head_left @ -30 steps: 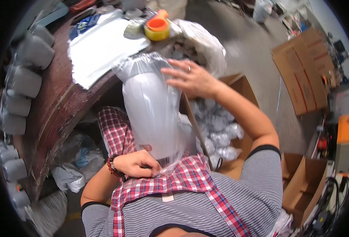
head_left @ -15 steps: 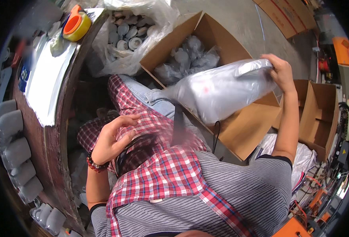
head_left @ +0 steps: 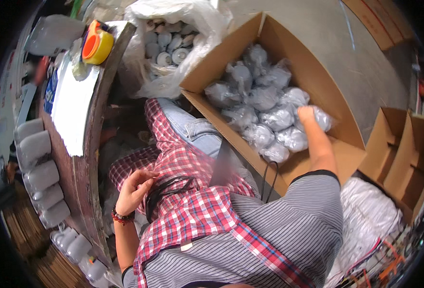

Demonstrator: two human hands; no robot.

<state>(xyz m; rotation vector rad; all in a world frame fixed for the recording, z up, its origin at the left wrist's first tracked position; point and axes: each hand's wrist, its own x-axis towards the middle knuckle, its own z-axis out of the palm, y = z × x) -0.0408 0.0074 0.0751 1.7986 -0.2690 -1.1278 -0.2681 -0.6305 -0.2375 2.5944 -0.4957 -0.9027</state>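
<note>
My right hand reaches down into a large open cardboard box and is closed on a clear plastic bag with a grey part in it. Its fingertips are partly hidden. Several other plastic-wrapped grey parts lie packed side by side in the box around it. My left hand hovers over my apron, fingers loosely bent and apart, holding nothing. Dark cords lie on the apron just beside it.
A clear plastic sack of round grey-white parts stands beyond my knees. At left, the table holds a yellow-orange tape roll, white sheets and a row of grey parts. Another open carton is at right.
My right hand has lowered the bagged part from above the box to among the others inside. The view has shifted, showing more of the box. My left hand stays near the apron.
</note>
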